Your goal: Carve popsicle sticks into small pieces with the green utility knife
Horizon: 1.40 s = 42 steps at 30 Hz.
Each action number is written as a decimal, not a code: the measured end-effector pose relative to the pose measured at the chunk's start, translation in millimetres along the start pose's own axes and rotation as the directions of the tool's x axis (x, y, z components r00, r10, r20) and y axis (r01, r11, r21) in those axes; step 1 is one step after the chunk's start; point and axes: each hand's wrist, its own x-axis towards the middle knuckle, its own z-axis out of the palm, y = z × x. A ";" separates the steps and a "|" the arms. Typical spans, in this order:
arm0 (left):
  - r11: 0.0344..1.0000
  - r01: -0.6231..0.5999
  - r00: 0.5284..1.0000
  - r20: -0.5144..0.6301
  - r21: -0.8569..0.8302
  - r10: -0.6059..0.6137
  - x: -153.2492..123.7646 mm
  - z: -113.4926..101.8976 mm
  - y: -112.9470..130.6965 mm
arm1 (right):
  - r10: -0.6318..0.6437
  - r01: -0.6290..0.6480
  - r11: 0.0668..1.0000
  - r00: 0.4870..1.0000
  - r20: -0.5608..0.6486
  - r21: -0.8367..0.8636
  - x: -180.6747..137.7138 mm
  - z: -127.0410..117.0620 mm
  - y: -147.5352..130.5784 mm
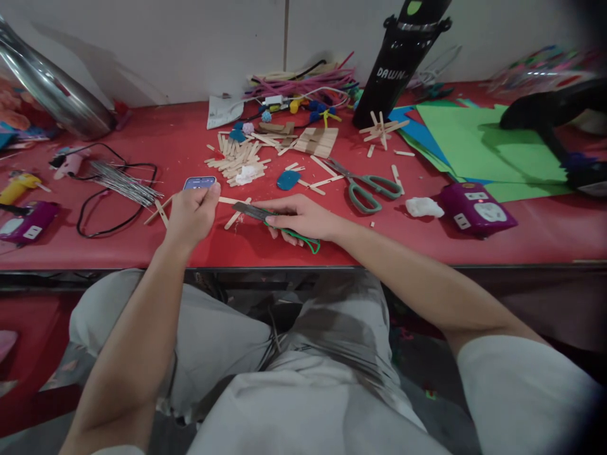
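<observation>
A wooden stick (227, 200) is pinched in the grip of the left hand (193, 210), above the front part of the red desk (227, 251). A cutter (256, 213) is clasped in the grip of the right hand (306, 217), its blade overlapping the stick's right end in view; contact cannot be told. A red strip is seen between both hands and the front edge. The phone (199, 182) is partly hidden by the left hand. The right side is bounded by scissors (355, 181) and a purple box (478, 210). Farther back, loose sticks (237, 158) are heaped; the contents of the black bottle (391, 72) are hidden.
</observation>
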 end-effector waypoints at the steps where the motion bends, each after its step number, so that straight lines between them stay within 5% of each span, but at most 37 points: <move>1: 1.000 -0.001 1.000 0.012 -0.008 0.001 0.1 -0.4 -0.4 | 0.005 -0.005 1.000 1.000 -0.009 -0.003 -0.2 -0.2 -0.6; 8: 1.000 -0.005 0.999 0.047 -0.008 0.006 -3.2 2.8 2.0 | -0.019 0.015 0.998 0.996 -0.083 -0.055 0.5 0.3 -1.0; 15: 0.994 -0.093 0.995 0.050 0.049 0.090 -4.5 5.9 4.1 | -0.008 0.003 0.995 0.999 -0.050 -0.099 -1.6 1.2 -3.8; 42: 0.997 -0.071 0.997 0.032 0.037 0.069 -3.4 8.3 5.3 | 0.017 -0.019 0.999 0.999 -0.049 -0.045 -0.1 -0.1 -1.6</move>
